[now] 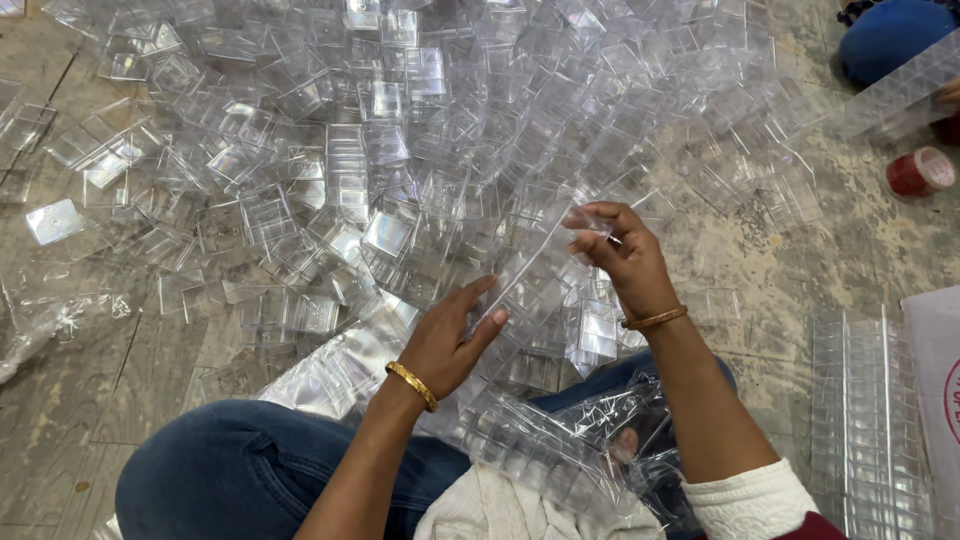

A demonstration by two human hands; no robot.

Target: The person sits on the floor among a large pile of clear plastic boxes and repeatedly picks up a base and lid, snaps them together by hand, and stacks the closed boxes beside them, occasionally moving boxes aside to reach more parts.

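Two hands hold one long stack of clear plastic boxes (540,275): right hand (620,260) pinches its top, left hand (450,340) lies open beneath; better keep it straight.

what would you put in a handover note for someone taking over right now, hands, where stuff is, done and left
Left hand: fingers spread against the lower end of a nested row of clear boxes.
Right hand: fingers pinch the row's upper end.
Where: loose pile of clear plastic boxes on the floor ahead; stacked rows to the right; a red tape roll far right; plastic bag on the lap.
Done: several rows stacked.
Left: most of the pile looks loose.
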